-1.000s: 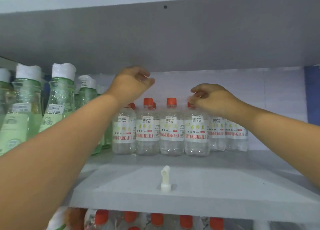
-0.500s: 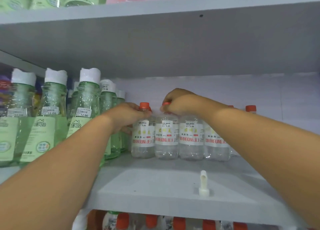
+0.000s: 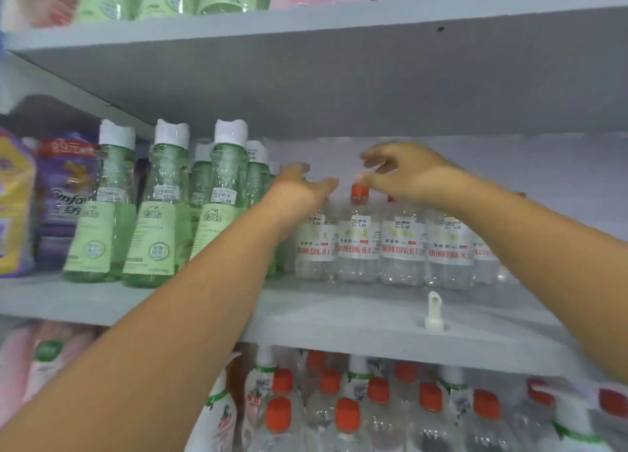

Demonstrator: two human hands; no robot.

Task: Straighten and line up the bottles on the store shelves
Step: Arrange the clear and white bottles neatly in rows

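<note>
Middle shelf (image 3: 339,312), left to right.

Purple pouches (image 3: 64,193): far left, standing against the back.

Green bottles (image 3: 159,213): white-capped, upright, front row of three with more behind; price stickers on the necks.

Left hand (image 3: 299,188): reaching between the green bottles and the clear bottles, fingers straight and held together, gripping nothing; whether it touches a bottle cannot be told.

Clear bottles (image 3: 360,244): red-capped, white labels with red print, upright in a close row at the shelf's back, touching side by side.

Right hand (image 3: 407,174): just above the red caps, fingers spread and loosely bent, thumb near one cap; blurred, no firm grip visible.

White peg (image 3: 434,312): upright near the shelf's front edge, apart from the bottles.
</note>
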